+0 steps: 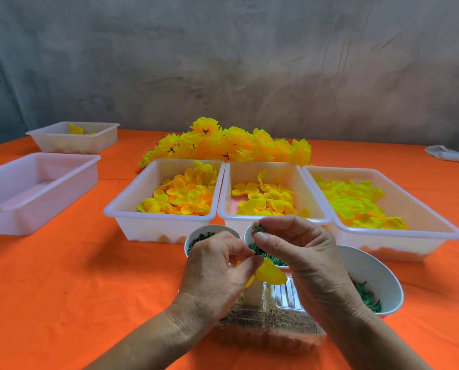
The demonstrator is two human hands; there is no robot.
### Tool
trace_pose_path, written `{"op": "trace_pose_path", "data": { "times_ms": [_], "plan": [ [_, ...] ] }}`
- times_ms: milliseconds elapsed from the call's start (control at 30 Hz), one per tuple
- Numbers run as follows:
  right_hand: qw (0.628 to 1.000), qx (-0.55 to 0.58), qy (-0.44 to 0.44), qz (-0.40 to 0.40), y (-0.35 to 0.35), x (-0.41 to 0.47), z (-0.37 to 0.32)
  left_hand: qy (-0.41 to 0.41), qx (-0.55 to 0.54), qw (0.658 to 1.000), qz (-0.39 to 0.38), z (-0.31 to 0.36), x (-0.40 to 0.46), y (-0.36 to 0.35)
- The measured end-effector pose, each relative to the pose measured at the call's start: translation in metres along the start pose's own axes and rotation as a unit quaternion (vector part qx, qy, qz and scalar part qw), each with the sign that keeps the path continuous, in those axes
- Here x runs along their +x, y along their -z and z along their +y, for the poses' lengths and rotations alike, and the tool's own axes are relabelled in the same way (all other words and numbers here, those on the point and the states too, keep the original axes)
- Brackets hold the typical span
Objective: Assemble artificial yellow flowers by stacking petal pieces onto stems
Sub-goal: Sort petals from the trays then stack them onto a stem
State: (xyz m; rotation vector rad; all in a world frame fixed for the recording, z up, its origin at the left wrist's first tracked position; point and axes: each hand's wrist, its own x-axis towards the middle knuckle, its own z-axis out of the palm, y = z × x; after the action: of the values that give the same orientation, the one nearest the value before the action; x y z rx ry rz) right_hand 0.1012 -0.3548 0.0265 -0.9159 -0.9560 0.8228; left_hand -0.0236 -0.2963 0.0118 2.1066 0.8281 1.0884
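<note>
Yellow petal piece (pixel 272 273) sat pinched in the left hand (pixel 217 265) near the worktop's (pixel 62 276) front edge, while the right hand (pixel 300 252) pinched a small green ring (pixel 259 229) just above it.

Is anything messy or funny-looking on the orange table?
Nothing looks spilled or broken. The only untidy thing is the heap of finished flowers, dumped loose on the table behind the petal trays, not in a tray.

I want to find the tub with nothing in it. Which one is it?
Start at the three touching tubs of yellow petals on the orange table. Look left: the big white tub near the edge is the one. The smaller tub behind it holds petals.
</note>
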Motion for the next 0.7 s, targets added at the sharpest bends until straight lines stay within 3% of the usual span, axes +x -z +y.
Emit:
{"op": "trace_pose_path", "data": {
  "times_ms": [400,700],
  "plan": [
    [1.0,-0.009,-0.008,-0.001,0.002,-0.003,0.004,-0.005,0.0,1.0,0.003,-0.001,0.0,0.0],
    [0.99,-0.128,-0.053,0.006,0.008,-0.011,0.01,0.033,-0.064,0.997,0.031,-0.009,-0.008,0.007]
  ]
}}
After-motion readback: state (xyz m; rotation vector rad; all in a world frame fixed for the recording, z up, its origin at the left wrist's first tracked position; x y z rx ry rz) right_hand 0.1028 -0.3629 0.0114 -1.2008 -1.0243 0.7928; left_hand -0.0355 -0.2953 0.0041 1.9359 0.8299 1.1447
